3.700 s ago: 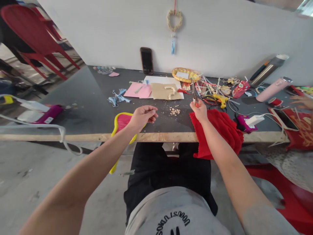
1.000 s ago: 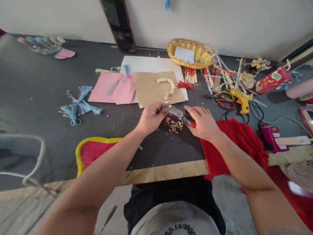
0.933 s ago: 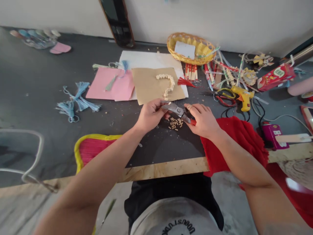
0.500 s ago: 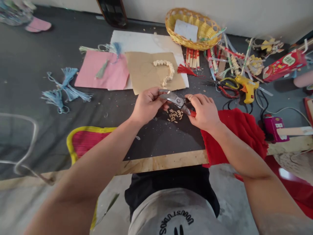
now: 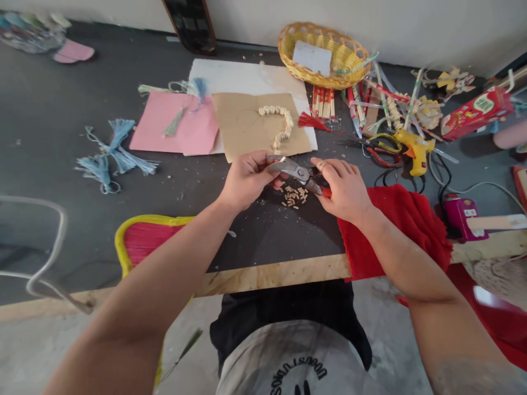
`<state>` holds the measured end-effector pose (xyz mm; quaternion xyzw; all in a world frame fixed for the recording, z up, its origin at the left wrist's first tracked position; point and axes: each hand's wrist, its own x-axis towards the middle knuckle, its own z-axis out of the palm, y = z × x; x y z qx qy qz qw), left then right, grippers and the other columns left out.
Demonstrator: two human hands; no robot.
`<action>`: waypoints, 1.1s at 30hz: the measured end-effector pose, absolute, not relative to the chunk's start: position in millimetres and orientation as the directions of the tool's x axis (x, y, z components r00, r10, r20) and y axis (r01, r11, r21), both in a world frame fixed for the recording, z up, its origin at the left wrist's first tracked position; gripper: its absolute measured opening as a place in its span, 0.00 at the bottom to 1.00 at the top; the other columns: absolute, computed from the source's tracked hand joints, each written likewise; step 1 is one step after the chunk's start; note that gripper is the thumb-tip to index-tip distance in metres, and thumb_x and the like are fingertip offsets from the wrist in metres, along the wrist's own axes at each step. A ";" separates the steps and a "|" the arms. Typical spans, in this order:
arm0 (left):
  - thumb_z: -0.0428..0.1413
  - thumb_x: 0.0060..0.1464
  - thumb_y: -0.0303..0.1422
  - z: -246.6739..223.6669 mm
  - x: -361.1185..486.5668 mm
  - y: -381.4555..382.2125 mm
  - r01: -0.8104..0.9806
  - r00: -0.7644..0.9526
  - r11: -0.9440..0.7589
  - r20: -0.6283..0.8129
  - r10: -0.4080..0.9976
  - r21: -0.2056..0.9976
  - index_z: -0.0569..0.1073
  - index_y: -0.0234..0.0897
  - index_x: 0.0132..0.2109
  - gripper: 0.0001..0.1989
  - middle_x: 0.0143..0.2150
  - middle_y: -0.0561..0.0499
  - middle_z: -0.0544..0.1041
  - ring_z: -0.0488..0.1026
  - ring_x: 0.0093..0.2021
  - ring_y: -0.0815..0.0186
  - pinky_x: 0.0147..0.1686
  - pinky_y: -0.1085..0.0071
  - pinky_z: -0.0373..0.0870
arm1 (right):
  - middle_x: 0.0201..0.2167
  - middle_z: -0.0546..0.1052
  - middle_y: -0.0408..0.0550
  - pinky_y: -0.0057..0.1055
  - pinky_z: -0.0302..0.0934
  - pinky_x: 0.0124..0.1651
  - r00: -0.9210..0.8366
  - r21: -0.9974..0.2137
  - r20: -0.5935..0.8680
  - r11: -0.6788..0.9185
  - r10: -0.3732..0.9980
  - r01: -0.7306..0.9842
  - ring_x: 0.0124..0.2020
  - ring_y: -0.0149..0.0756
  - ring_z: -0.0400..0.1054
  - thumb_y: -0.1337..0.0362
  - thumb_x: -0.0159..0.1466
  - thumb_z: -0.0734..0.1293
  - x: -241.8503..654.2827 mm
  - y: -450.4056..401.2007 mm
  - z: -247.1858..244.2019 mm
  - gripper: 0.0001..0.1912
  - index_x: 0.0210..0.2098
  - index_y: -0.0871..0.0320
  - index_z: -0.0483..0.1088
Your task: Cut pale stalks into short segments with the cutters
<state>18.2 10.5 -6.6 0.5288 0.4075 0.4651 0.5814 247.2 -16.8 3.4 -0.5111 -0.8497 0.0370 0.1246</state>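
My right hand (image 5: 345,186) is closed around the red handles of a pair of pruning shears (image 5: 302,173), whose metal jaws point left. My left hand (image 5: 249,178) pinches at the jaws, its fingertips partly hidden behind the blade. A pale stick end (image 5: 282,159) shows at the blade by those fingers; the rest of it is hidden. Just below the shears lies a small pile of short cut stick pieces (image 5: 294,196) on the dark table. Beyond my hands, a curved row of pale little pieces (image 5: 286,123) rests on a brown paper sheet (image 5: 242,120).
A yellow wicker basket (image 5: 284,49) stands at the back, with bundled red-and-white sticks (image 5: 323,103) before it. Scissors (image 5: 385,153), a yellow glue gun (image 5: 415,151) and red cloth (image 5: 399,225) lie right. Blue tassels (image 5: 117,145) and pink paper (image 5: 152,123) lie left.
The view has shifted slightly, so the table things sit a little lower. Both hands keep nearly the same pose at the shears.
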 end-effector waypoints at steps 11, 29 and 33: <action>0.61 0.51 0.31 -4.1 17.8 11.1 -0.128 0.252 0.046 -0.013 0.968 0.991 0.75 0.34 0.30 0.05 0.26 0.50 0.78 0.71 0.20 0.72 0.23 0.73 0.71 | 0.49 0.73 0.54 0.43 0.60 0.48 -0.449 -0.215 0.168 0.477 0.878 0.852 0.50 0.49 0.66 0.62 0.61 0.64 246.6 -17.2 2.0 0.26 0.58 0.56 0.62; 0.61 0.49 0.29 -4.9 15.6 11.6 -0.210 0.331 0.099 -0.025 0.943 0.973 0.76 0.33 0.31 0.03 0.26 0.49 0.79 0.71 0.19 0.72 0.21 0.74 0.71 | 0.54 0.71 0.56 0.46 0.57 0.50 -0.493 -0.159 0.134 0.510 0.859 0.845 0.53 0.53 0.62 0.62 0.61 0.64 249.5 -15.9 6.3 0.31 0.63 0.56 0.57; 0.61 0.50 0.29 -8.3 13.7 12.0 -0.183 0.340 0.100 -0.033 0.940 0.978 0.76 0.33 0.33 0.04 0.27 0.47 0.79 0.72 0.19 0.71 0.21 0.73 0.72 | 0.56 0.70 0.56 0.46 0.58 0.50 -0.503 -0.182 0.142 0.522 0.852 0.833 0.53 0.53 0.63 0.61 0.61 0.64 250.0 -15.7 6.1 0.34 0.66 0.57 0.53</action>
